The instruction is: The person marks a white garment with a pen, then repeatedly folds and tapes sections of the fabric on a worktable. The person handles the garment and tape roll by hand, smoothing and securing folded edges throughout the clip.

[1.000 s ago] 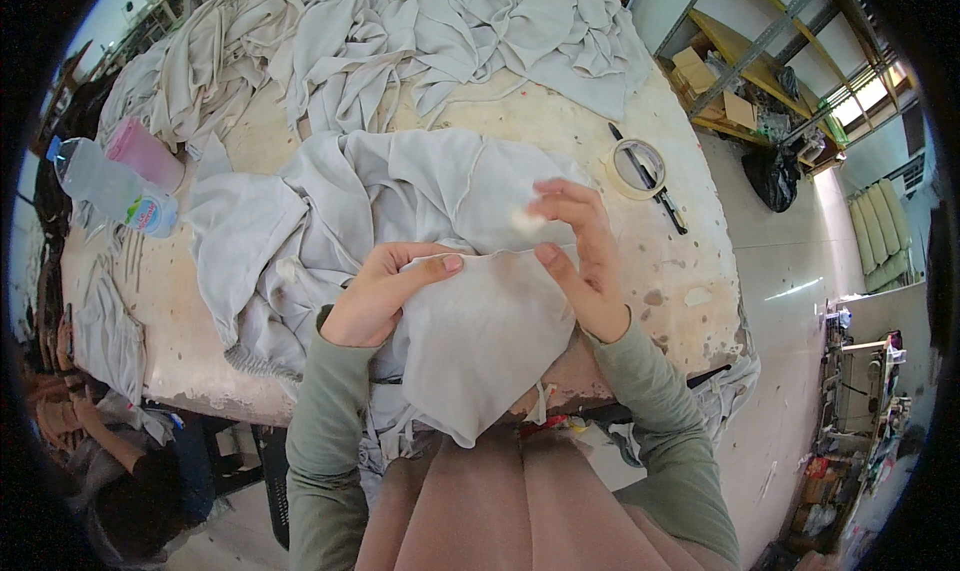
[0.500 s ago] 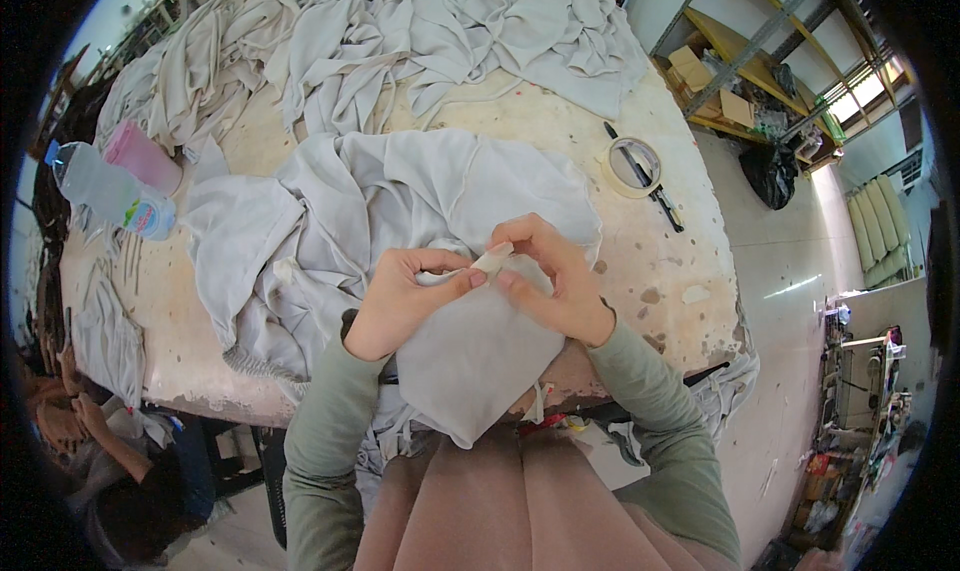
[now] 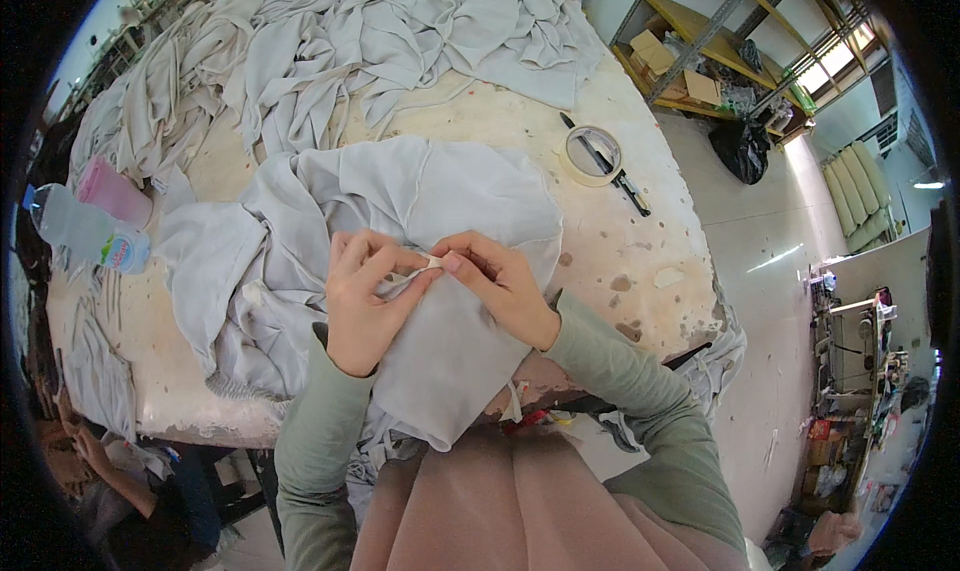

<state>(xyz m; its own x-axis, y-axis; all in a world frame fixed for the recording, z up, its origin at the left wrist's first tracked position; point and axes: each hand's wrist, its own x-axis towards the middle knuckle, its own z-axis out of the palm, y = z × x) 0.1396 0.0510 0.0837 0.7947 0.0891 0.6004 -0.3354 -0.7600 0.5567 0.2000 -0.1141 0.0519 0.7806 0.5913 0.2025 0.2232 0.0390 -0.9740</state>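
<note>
A small pale piece [image 3: 434, 263] is pinched between the fingertips of both hands, at the edge of the grey cloth [image 3: 452, 361]. By the left hand [image 3: 372, 293] it is gripped between thumb and forefinger, with the other fingers bent above. By the right hand [image 3: 497, 283] it is gripped likewise, the thumb being laid along the top and the forefinger curled behind. The two sets of fingertips are brought almost together. Whether the piece is joined to the cloth cannot be told, since most of it is hidden by the fingers.

The cloth is spread in loose folds on the table [image 3: 650, 256], in front of the body; its near corner is hung over the table's edge toward the lap, and a gathered band is seen at its lower left. Both forearms are covered by green sleeves [image 3: 625, 366].

To the right, a roll of tape [image 3: 575, 176] is laid flat on the table, and a dark pen [image 3: 632, 193] is seen jutting out beyond it. The far end is covered by a heap of similar cloth [image 3: 420, 46]. At the left, a clear bottle [image 3: 75, 229] and a pink cup [image 3: 115, 194] are set side by side. Beyond the table, a shelf [image 3: 720, 49] is stacked with boxes [image 3: 652, 53].
</note>
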